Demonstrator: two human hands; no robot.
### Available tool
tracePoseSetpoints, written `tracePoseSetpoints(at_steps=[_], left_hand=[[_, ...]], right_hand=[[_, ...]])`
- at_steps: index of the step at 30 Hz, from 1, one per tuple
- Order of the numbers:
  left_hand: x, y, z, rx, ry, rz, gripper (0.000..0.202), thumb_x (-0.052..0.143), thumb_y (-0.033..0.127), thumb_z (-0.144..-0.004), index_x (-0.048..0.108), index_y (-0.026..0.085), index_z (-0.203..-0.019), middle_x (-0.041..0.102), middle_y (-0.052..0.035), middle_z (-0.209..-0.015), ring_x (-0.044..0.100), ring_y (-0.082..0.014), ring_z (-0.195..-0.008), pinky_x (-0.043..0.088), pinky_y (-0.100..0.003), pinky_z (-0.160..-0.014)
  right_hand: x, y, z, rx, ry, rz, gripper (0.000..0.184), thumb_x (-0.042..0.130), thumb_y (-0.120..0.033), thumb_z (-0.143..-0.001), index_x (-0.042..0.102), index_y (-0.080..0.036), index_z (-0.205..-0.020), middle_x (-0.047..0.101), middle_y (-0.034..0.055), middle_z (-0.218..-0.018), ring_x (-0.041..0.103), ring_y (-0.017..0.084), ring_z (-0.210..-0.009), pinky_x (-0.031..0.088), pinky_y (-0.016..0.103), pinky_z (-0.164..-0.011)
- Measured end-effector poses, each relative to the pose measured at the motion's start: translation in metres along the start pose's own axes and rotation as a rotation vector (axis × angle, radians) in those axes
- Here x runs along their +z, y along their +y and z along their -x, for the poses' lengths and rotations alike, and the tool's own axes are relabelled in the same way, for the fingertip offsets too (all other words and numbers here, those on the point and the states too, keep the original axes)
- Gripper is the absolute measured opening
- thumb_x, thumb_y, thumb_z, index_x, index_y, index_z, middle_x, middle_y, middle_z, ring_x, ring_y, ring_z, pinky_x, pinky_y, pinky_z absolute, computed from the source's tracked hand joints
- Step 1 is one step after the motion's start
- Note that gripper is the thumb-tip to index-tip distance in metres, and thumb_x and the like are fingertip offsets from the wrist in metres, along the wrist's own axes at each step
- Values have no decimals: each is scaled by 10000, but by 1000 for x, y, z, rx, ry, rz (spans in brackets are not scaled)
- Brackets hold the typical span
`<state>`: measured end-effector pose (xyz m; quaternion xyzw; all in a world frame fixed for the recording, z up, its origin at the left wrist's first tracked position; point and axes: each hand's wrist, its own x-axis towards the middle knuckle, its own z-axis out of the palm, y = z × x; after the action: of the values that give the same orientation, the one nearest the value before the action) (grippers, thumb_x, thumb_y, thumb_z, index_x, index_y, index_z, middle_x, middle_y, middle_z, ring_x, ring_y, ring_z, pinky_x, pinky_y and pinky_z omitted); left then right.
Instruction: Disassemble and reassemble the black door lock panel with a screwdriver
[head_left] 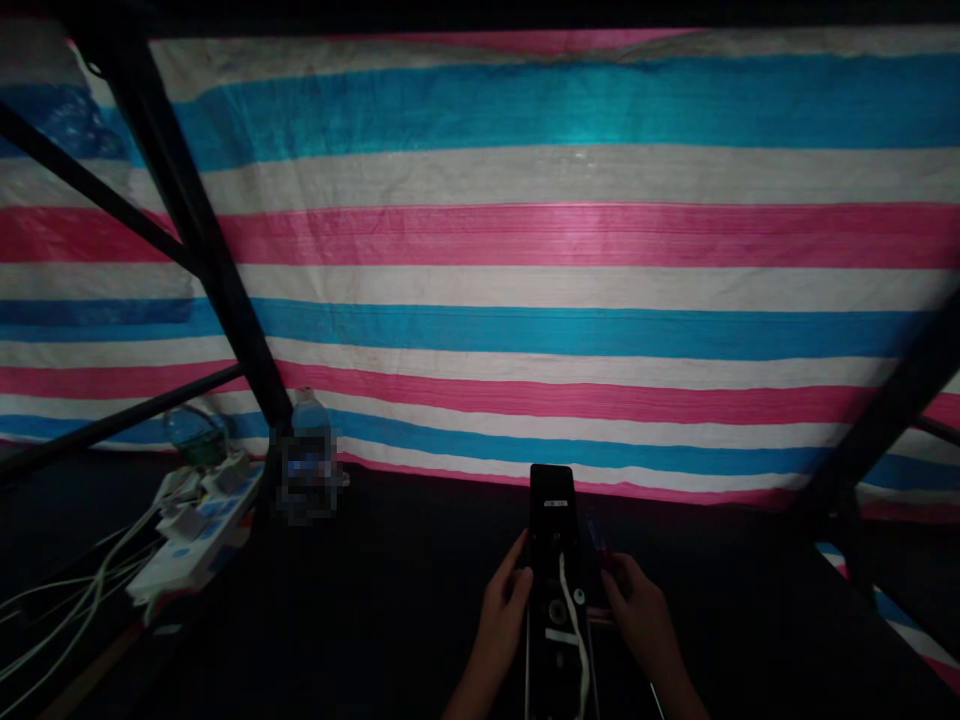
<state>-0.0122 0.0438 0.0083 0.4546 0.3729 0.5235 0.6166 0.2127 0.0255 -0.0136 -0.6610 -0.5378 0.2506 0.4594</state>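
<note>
A long, narrow black device [556, 565] lies in front of me, with pale labels, round parts and a white cable [573, 620] running down its face. My left hand [504, 610] is closed on its left edge, the thumb near the side. On the other side, my right hand [639, 610] pinches a slim tool with a reddish part [602, 553], its darker end pointing up and away. This hand is beside the device's right edge; dim light hides whether they touch. A thin, pale-edged object lies between the right hand and the device, too dark to name.
A white power strip [191, 540] with plugs and several pale cables [97, 590] lies at the left. A clear bottle [310, 430], partly blurred, stands by a black metal post [202, 250]. Striped plastic sheeting [562, 235] hangs behind the dark surface [360, 620].
</note>
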Motion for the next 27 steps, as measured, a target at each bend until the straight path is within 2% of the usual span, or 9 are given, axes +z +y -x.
tracePoseSetpoints(at_steps=[3, 6, 10, 17, 22, 27], left_hand=[[0, 0, 1, -14, -8, -18, 814, 717, 641, -792, 542, 194, -1449, 772, -111, -1089, 720, -266, -939, 572, -370, -823], [1, -2, 2, -42, -19, -23, 907, 724, 661, -771, 470, 180, -1497, 759, -56, -855, 700, -223, -772, 547, -324, -709], [2, -5, 2, -66, -38, 5, 938, 724, 662, -768, 441, 167, -1512, 752, -72, -889, 691, -231, -787, 537, -327, -703], [3, -3, 2, -43, -26, -16, 877, 711, 652, -785, 475, 182, -1488, 753, -84, -949, 699, -263, -882, 554, -367, -787], [3, -4, 2, -48, -18, -34, 902, 693, 656, -801, 437, 154, -1506, 748, -62, -848, 704, -241, -798, 554, -343, -729], [4, -3, 2, -52, -25, -38, 884, 693, 640, -809, 436, 162, -1507, 756, -68, -866, 713, -244, -818, 560, -344, -741]], right_hand=[[0, 0, -1, 0, 2, 28, 311, 534, -475, -872, 671, -228, -1003, 770, 55, -860, 741, 269, -772, 541, 343, -670], [0, 2, -3, 3, 18, 29, 335, 542, -486, -854, 674, -215, -1000, 774, 74, -900, 743, 268, -813, 543, 333, -698], [1, 2, -2, 13, 20, 32, 347, 545, -487, -848, 675, -210, -1011, 778, 85, -924, 741, 260, -825, 540, 321, -711], [0, 0, -1, -6, 24, 5, 355, 549, -501, -840, 693, -212, -988, 779, 87, -913, 739, 259, -816, 546, 313, -703], [0, 4, -1, 14, 21, -26, 370, 548, -510, -843, 702, -212, -999, 772, 76, -870, 734, 260, -775, 550, 322, -664], [-1, 3, -2, -4, 36, -16, 322, 569, -472, -844, 690, -209, -986, 766, 63, -857, 726, 247, -769, 529, 315, -686]])
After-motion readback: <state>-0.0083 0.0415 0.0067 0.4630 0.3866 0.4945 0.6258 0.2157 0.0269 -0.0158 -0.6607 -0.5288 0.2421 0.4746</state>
